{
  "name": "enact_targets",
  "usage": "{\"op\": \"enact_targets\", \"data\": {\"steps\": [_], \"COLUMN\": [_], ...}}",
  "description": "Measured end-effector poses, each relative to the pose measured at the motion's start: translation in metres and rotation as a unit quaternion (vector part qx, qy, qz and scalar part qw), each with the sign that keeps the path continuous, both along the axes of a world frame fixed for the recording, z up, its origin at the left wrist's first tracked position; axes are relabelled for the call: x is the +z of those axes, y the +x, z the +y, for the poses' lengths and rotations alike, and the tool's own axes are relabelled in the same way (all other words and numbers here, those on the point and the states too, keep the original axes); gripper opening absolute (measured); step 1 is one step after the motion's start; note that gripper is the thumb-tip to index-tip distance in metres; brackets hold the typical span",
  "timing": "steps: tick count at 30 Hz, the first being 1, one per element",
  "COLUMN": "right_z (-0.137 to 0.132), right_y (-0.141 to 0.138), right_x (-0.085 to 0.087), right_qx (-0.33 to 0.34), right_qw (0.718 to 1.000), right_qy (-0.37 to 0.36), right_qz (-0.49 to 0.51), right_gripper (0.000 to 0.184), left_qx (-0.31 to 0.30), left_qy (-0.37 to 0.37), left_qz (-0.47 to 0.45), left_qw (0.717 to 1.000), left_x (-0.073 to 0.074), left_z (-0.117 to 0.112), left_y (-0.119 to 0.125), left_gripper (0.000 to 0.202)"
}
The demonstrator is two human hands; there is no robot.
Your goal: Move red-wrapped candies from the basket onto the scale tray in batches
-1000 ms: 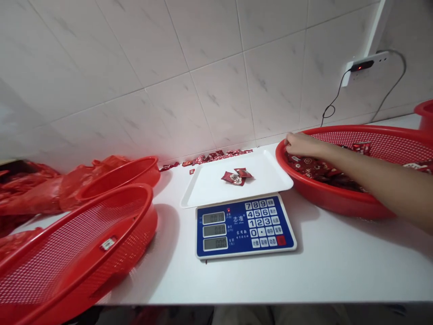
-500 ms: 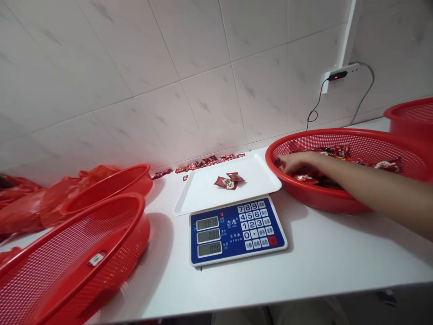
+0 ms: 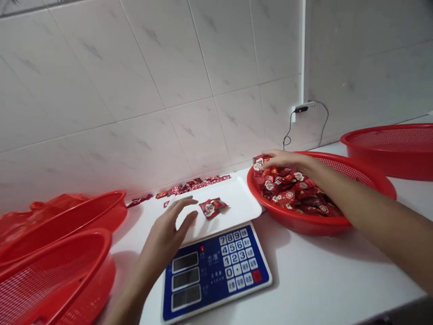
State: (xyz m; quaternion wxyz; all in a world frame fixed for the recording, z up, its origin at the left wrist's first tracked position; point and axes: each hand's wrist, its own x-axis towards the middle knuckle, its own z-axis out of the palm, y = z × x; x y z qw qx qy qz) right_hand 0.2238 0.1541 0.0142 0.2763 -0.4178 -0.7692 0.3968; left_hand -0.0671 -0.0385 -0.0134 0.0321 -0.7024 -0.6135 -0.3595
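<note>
My left hand (image 3: 171, 223) hovers over the left side of the white weighing tray (image 3: 233, 192), thumb and fingers apart, with nothing in it. Just right of its fingertips lie a few small red packets (image 3: 210, 207) on the tray. My right hand (image 3: 279, 160) is above the far-left rim of a red plastic basket (image 3: 324, 225), its fingers closed on red packets (image 3: 259, 164). Many more red packets (image 3: 294, 189) fill this basket. Below the tray is the scale's blue keypad panel (image 3: 216, 275); its displays look dark.
Two red baskets (image 3: 108, 243) stand at the left, with red plastic bags (image 3: 43, 210) behind them. Another red basket (image 3: 389, 155) is at the far right. Small red packets (image 3: 196, 184) lie in a row along the wall. A cable (image 3: 287, 135) hangs from a power strip.
My right hand has lifted from inside the basket with packets in its fingers. My left hand has come into view over the tray. The camera view has shifted.
</note>
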Motion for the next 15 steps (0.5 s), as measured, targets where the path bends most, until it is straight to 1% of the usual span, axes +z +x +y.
{"op": "enact_targets", "data": {"steps": [1, 3, 5, 7, 9, 11, 13, 15], "right_z": [-0.003, -0.013, -0.026, -0.038, -0.047, -0.050, -0.050, -0.049], "right_y": [-0.005, -0.022, -0.041, -0.056, -0.062, -0.062, -0.060, -0.058], "right_x": [0.000, -0.003, -0.010, -0.018, -0.025, -0.030, -0.031, -0.031], "right_qx": [0.023, 0.077, 0.110, 0.121, 0.135, 0.146, 0.149, 0.150], "right_qw": [0.998, 0.985, 0.973, 0.966, 0.960, 0.955, 0.952, 0.951], "right_qy": [-0.024, -0.065, -0.093, -0.120, -0.133, -0.141, -0.151, -0.158], "right_qz": [0.055, 0.141, 0.183, 0.195, 0.205, 0.215, 0.221, 0.222], "right_gripper": [0.042, 0.056, 0.069, 0.075, 0.071, 0.064, 0.054, 0.045], "left_qx": [-0.010, -0.033, -0.053, -0.075, -0.106, -0.134, -0.140, -0.120], "left_qy": [-0.012, -0.021, -0.055, -0.109, -0.138, -0.134, -0.125, -0.120], "left_qz": [-0.026, -0.096, -0.160, -0.186, -0.189, -0.184, -0.174, -0.151], "left_qw": [1.000, 0.995, 0.984, 0.974, 0.966, 0.965, 0.967, 0.974], "left_x": [0.005, 0.015, 0.022, 0.027, 0.029, 0.030, 0.031, 0.034], "left_z": [0.011, 0.028, 0.044, 0.058, 0.068, 0.072, 0.069, 0.063], "left_y": [0.004, 0.018, 0.033, 0.044, 0.049, 0.048, 0.046, 0.046], "left_gripper": [0.031, 0.032, 0.039, 0.038, 0.028, 0.020, 0.016, 0.015]}}
